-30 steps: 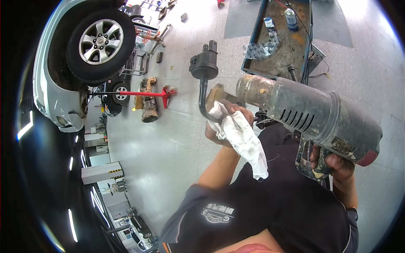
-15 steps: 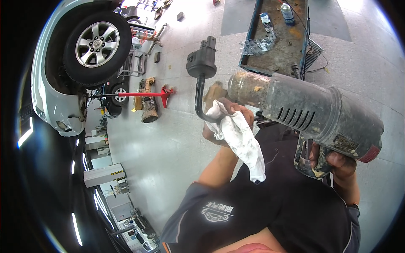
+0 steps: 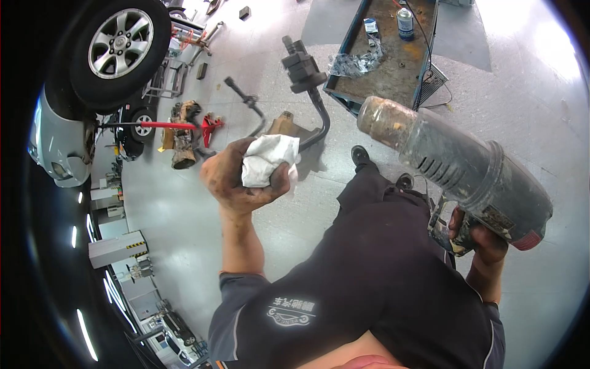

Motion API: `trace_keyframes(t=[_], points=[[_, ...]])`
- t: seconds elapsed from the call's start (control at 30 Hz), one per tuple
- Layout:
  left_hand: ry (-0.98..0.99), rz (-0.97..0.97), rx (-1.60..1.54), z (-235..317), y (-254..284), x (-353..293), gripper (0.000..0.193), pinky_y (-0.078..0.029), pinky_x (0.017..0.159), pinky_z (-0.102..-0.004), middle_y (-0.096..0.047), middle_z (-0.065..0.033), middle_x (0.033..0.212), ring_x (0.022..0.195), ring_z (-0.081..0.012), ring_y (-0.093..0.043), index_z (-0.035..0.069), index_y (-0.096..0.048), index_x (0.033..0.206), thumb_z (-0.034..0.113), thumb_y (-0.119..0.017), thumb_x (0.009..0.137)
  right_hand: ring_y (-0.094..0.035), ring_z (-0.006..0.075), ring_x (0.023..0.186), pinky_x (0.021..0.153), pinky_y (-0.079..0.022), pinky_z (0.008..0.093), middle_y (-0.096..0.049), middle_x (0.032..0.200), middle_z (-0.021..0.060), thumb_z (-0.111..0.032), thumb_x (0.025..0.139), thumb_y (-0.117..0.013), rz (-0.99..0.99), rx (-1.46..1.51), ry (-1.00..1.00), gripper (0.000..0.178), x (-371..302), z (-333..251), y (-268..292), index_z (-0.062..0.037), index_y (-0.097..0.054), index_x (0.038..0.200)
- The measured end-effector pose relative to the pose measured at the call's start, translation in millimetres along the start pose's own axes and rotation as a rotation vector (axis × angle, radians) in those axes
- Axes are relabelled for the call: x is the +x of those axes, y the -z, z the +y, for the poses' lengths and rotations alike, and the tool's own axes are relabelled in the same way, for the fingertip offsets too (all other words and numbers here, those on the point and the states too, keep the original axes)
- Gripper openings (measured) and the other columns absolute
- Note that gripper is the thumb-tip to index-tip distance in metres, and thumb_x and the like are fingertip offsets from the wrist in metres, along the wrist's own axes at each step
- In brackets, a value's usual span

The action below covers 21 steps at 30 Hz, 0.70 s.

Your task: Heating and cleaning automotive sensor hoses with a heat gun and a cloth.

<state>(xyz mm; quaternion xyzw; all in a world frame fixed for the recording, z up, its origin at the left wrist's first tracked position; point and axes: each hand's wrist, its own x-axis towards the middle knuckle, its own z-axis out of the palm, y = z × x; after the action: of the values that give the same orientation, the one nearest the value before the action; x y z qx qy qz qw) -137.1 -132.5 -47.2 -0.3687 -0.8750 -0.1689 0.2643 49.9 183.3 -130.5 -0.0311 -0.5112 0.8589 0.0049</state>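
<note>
My left hand (image 3: 230, 178), dirty with grime, is closed around a crumpled white cloth (image 3: 267, 161) wrapped on a black hose (image 3: 322, 117). A black cylindrical valve (image 3: 302, 72) with a connector stub sits on the hose's upper end. From the hand's other side a thinner black hose branch (image 3: 249, 104) with a fitting sticks up. In my right hand (image 3: 485, 240) is the handle of a worn grey heat gun (image 3: 473, 166), its metal nozzle (image 3: 387, 120) pointing left. The nozzle is apart from the valve and the hose.
A blue-edged metal cart (image 3: 384, 74) ahead carries a spray can (image 3: 405, 24) and crumpled plastic wrap (image 3: 359, 60). At left stands a silver car (image 3: 61, 147) with a large wheel (image 3: 121, 43). A red stand (image 3: 211, 126) and a rusty part (image 3: 182, 135) are on the floor.
My left hand has swung left with the hose and cloth, turning so its back and the hose's other branch show. The heat gun's nozzle is now farther from the hand.
</note>
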Motion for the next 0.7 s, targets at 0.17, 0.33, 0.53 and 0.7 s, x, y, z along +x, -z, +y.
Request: trace_keyframes(t=[0.17, 0.33, 0.53, 0.7], points=[[0.006, -0.084, 0.160, 22, 9, 8, 0.042, -0.047, 0.049, -0.0282, -0.060, -0.0061, 0.061, 0.049, -0.0194, -0.060, 0.003, -0.063, 0.082, 0.034, -0.079, 0.059, -0.061, 0.0238, 0.066, 0.061, -0.051, 0.0321, -0.060, 0.080, 0.0171, -0.028, 0.074, -0.072, 0.173, -0.097, -0.035, 0.056, 5, 1, -13, 0.0059, -0.050, 0.113], [-0.001, -0.165, 0.221, 33, 13, 10, 0.039, -0.048, 0.048, -0.0274, -0.060, -0.0064, 0.061, 0.050, -0.0188, -0.061, 0.003, -0.062, 0.081, 0.030, -0.081, 0.060, -0.062, 0.0226, 0.072, 0.066, -0.052, 0.0322, -0.062, 0.085, 0.0150, -0.015, 0.078, -0.068, 0.176, -0.501, 0.143, 0.039, -3, 15, -9, 0.0029, -0.054, 0.109], [-0.006, -0.197, 0.227, 38, 13, 16, 0.039, -0.047, 0.047, -0.0272, -0.060, -0.0057, 0.060, 0.050, -0.0181, -0.060, 0.003, -0.062, 0.083, 0.030, -0.081, 0.062, -0.063, 0.0206, 0.080, 0.071, -0.052, 0.0325, -0.064, 0.089, 0.0114, -0.002, 0.078, -0.066, 0.082, -0.871, 0.236, 0.027, 0, 14, -13, 0.0000, -0.059, 0.104], [0.004, -0.232, 0.208, 42, 11, 17, 0.040, -0.047, 0.047, -0.0276, -0.060, -0.0057, 0.060, 0.050, -0.0182, -0.060, 0.004, -0.062, 0.083, 0.033, -0.081, 0.061, -0.063, 0.0195, 0.085, 0.076, -0.052, 0.0316, -0.064, 0.093, 0.0098, -0.002, 0.077, -0.068, 0.158, -0.326, 0.211, 0.032, 7, 7, -37, -0.0006, -0.058, 0.107]])
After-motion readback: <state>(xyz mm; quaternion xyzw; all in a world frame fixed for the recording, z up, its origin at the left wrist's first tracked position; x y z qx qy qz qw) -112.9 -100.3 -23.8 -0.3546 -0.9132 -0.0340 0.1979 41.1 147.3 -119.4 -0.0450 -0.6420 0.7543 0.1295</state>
